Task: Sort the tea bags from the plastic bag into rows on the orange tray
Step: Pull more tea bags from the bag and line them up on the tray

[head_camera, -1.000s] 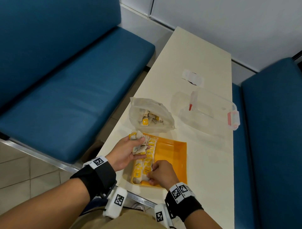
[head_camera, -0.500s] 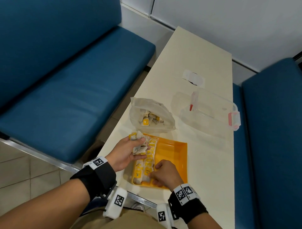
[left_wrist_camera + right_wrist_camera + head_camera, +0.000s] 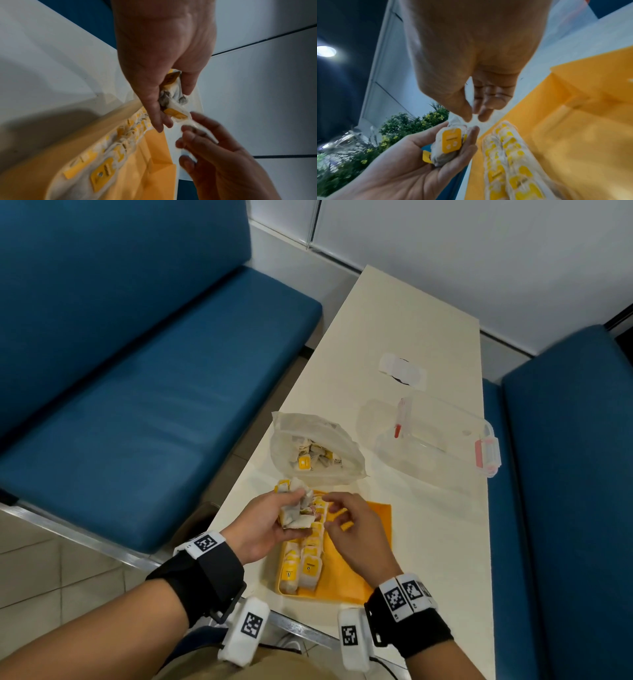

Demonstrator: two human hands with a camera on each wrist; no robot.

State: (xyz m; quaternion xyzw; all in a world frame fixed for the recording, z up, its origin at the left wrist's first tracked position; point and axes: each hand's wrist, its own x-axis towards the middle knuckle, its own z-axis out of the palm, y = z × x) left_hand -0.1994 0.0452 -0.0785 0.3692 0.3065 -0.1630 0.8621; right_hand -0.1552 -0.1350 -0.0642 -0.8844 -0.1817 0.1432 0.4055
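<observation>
Table [image 3: 404,344] — left hand [image 3: 263,525] grips tea bags [image 3: 296,508].

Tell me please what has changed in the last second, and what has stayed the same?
The right hand left the near end of the tea bag rows in the orange tray, rose, and now reaches with open fingers to the bunch of tea bags, not yet gripping one. The left hand kept holding that bunch. The plastic bag and clear container stayed put.

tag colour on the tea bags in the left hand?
Yellow tags on the tea bags in the left hand; clearest in the right wrist view.
</observation>
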